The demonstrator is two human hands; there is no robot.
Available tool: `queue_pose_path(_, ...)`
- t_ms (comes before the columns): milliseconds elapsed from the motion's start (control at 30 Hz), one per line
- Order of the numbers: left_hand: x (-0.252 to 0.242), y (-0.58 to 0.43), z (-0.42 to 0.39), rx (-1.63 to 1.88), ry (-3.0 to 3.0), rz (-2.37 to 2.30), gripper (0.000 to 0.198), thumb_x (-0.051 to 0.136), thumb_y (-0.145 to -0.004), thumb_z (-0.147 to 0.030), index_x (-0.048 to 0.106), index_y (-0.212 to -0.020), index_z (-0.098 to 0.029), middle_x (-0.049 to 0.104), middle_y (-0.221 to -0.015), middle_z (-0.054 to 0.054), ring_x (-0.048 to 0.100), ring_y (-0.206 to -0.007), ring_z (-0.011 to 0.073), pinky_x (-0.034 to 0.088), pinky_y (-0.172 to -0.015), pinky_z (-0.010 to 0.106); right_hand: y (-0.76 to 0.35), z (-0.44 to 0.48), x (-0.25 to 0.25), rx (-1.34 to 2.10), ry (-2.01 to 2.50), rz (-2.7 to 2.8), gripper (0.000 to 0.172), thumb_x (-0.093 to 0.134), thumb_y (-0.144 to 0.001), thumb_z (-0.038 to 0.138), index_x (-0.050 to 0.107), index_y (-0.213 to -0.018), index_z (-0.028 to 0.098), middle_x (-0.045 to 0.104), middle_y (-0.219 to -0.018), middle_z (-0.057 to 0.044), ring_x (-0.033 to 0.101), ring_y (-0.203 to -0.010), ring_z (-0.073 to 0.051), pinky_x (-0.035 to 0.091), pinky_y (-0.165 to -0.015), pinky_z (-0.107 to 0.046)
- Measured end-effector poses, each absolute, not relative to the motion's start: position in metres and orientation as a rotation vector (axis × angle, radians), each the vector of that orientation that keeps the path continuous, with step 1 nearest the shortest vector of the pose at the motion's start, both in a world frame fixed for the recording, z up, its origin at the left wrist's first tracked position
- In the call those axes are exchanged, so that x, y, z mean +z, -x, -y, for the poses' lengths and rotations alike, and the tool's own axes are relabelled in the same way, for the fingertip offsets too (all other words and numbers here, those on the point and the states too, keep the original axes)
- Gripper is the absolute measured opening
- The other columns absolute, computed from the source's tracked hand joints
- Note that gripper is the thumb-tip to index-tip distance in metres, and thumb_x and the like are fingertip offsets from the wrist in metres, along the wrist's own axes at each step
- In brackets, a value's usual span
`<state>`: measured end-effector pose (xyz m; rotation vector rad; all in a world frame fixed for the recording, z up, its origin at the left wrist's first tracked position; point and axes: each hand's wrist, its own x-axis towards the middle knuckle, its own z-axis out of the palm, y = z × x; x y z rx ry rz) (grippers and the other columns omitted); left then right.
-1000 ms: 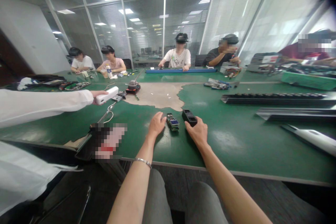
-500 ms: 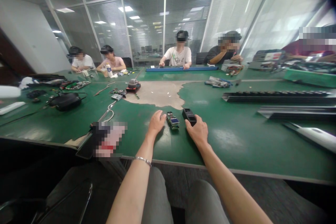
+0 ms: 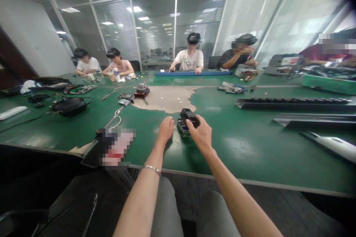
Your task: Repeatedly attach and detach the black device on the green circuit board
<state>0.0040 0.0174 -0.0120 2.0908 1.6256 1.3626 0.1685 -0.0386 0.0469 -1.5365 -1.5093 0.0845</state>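
Observation:
My right hand [image 3: 202, 133] grips a black plastic housing [image 3: 190, 116] with rectangular openings in its face. The housing is tilted and sits just above a small stack of green circuit boards [image 3: 183, 130], covering part of it; whether the two touch I cannot tell. The stack's small screen is mostly hidden. Left of the boards, my left hand [image 3: 167, 129] is at the tabletop with its fingers curled together, and nothing shows in it. A small gap separates it from the boards.
Pale bare patch [image 3: 167, 100] beyond my hands on the green table [image 3: 244, 137]. Long dark metal rails [image 3: 292, 104] and a white-handled tool [image 3: 333, 144] lie right. Left are a black pouch [image 3: 71, 106] and a dark stand [image 3: 96, 148]. Several people sit across.
My right hand has brought the black housing left, tilting it over the circuit boards, which it now partly covers. My left hand has shifted slightly left, away from the boards.

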Motion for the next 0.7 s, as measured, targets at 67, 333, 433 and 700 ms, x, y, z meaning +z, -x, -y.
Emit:
queue_pose_path(67, -0.011, -0.004, -0.017, 1.359, -2.086, -1.625, 0.034, 0.041, -0.093, -0.028, 0.061, -0.116, -0.014, 0.062, -0.124, 0.011, 0.054, -0.12, 0.0192, 0.04, -0.108, 0.038, -0.161, 0.038, 0.046, 0.083, 1.584, 1.529, 0.056, 0.048, -0.082, 0.053, 0.053, -0.123, 0.015, 0.064, -0.112, -0.014, 0.058, -0.1, -0.027, 0.042, -0.087, -0.036)
queue_pose_path(333, -0.011, -0.004, -0.018, 1.363, -2.095, -1.615, 0.034, 0.04, -0.093, -0.026, 0.06, -0.117, -0.013, 0.061, -0.124, 0.012, 0.053, -0.12, 0.0188, 0.039, -0.109, 0.038, -0.147, 0.044, 0.042, 0.025, 1.72, 1.652, 0.053, 0.047, -0.083, 0.051, 0.054, -0.121, 0.014, 0.066, -0.1, -0.013, 0.06, -0.089, -0.026, 0.041, -0.079, -0.034)
queue_pose_path(433, -0.012, -0.003, -0.019, 1.366, -2.093, -1.621, 0.035, 0.037, -0.094, -0.025, 0.06, -0.117, -0.012, 0.061, -0.124, 0.012, 0.053, -0.121, 0.0186, 0.039, -0.109, 0.037, -0.144, 0.049, 0.04, -0.054, 1.715, 1.705, 0.054, 0.047, -0.084, 0.049, 0.051, -0.122, 0.011, 0.066, -0.101, -0.015, 0.059, -0.091, -0.027, 0.04, -0.08, -0.035)
queue_pose_path(700, -0.011, -0.003, -0.019, 1.335, -2.104, -1.641, 0.036, 0.037, -0.094, -0.026, 0.06, -0.118, -0.012, 0.061, -0.125, 0.012, 0.052, -0.122, 0.0188, 0.038, -0.109, 0.037, -0.146, 0.053, 0.033, -0.113, 1.74, 1.804, 0.048, 0.047, -0.084, 0.045, 0.051, -0.12, 0.013, 0.066, -0.1, -0.014, 0.058, -0.089, -0.027, 0.039, -0.079, -0.035)
